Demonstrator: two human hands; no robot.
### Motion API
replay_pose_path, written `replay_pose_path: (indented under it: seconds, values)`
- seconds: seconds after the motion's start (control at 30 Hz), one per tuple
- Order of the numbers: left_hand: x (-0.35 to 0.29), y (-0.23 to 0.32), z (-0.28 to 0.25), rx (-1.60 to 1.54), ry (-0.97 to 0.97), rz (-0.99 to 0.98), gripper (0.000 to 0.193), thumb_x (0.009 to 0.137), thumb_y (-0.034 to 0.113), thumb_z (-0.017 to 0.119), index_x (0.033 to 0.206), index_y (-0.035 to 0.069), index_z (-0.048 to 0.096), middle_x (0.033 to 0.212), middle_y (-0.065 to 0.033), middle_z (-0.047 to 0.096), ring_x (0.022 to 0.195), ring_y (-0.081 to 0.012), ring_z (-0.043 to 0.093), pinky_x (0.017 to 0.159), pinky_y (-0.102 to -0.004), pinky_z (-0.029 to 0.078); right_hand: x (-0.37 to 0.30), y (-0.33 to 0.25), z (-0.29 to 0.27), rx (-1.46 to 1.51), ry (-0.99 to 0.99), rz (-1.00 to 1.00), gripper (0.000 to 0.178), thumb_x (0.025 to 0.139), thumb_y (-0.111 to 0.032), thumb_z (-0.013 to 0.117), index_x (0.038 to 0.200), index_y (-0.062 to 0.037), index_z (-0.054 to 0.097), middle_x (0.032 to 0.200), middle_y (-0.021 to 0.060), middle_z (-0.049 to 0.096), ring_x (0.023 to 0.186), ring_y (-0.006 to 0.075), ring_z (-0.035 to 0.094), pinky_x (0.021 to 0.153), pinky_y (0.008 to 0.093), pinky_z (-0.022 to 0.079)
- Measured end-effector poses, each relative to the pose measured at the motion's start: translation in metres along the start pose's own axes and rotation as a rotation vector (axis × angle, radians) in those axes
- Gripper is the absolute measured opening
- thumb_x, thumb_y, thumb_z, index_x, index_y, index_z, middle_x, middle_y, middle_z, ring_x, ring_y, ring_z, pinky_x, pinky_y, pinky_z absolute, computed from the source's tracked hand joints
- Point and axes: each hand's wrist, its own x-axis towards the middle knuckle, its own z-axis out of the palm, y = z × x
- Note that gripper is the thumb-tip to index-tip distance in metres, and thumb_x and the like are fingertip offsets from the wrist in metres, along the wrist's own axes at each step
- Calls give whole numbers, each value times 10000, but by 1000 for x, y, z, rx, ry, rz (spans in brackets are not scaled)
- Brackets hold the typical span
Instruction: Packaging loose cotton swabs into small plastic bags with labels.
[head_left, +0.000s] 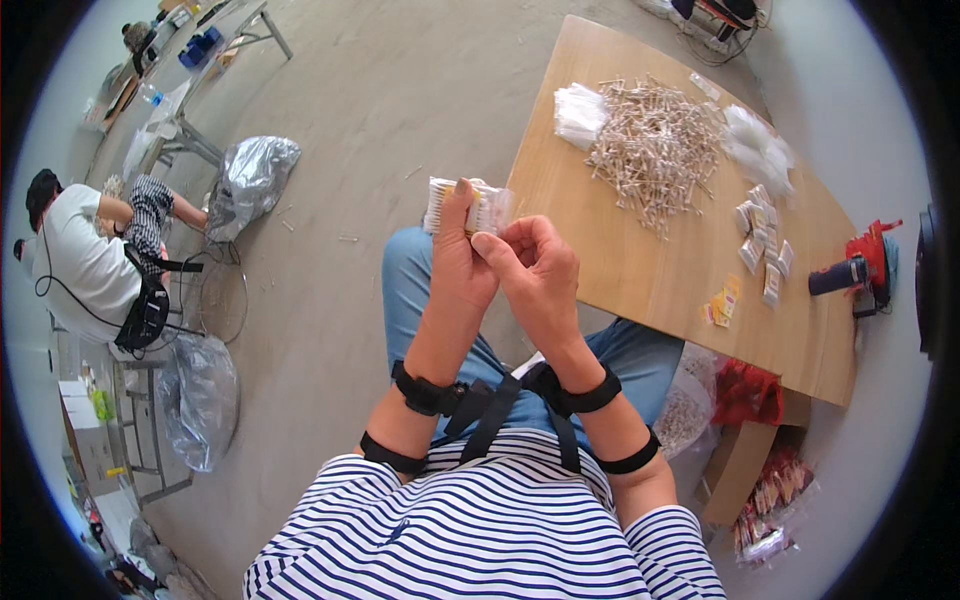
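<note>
Just above the middle of the view, at twelve o'clock, a clear packet of cotton swabs (490, 212) is up in the hands, off the desk (620, 265). The left hand (462, 262) has its grip closed on it, thumb laid over the front — the swabs line up in rows under the film. The right hand (540, 262) meets the packet's lower right end with thumb and bent fingers; whether that grip pinches the film, I cannot tell.

On the desk, reckoned from mid-view, a big loose heap of swabs (655, 155) lies between one and two o'clock. A stack of white sleeves (579, 115) touches it at one; clear bags (757, 148) lie just beside it at two. Small filled packs (762, 235) cluster between two and three, yellow cards (722, 302) at three. At nine o'clock — well apart — sits another person (90, 260) in a white top.
</note>
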Motion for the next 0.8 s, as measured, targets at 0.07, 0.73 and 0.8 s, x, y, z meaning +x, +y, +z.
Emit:
replay_pose_path:
  seconds: [0.07, 0.73, 0.8]
  values:
    - [-2, -12, 5, 46, -18, 20, 216, 925, 285, 719, 956, 108, 599, 854, -12, 622, 778, -132, 624, 664, -309, 543, -1, -4, -11, -37, 19, 39, 214, 854, -145, 760, 839, 26, 631, 700, 64, 642, 640, 105, 616, 596, 255, 505]
    - [-24, -28, 16, 138, -194, -87, 318, 929, 262, 707, 1165, 76, 602, 1064, -54, 668, 995, -163, 628, 883, -345, 502, -1, -16, -91, -188, 89, -223, 81, 801, -32, 677, 786, 25, 622, 725, 171, 618, 672, 276, 624, 626, 381, 481]
    - [-30, -10, 24, 673, -322, 295, 425, 890, 201, 736, 1262, 68, 579, 1106, -52, 671, 1068, -154, 610, 954, -344, 461, 1, -18, -109, -311, -5, -330, 79, 797, -35, 665, 783, 17, 607, 745, 177, 608, 705, 329, 619, 635, 415, 477]
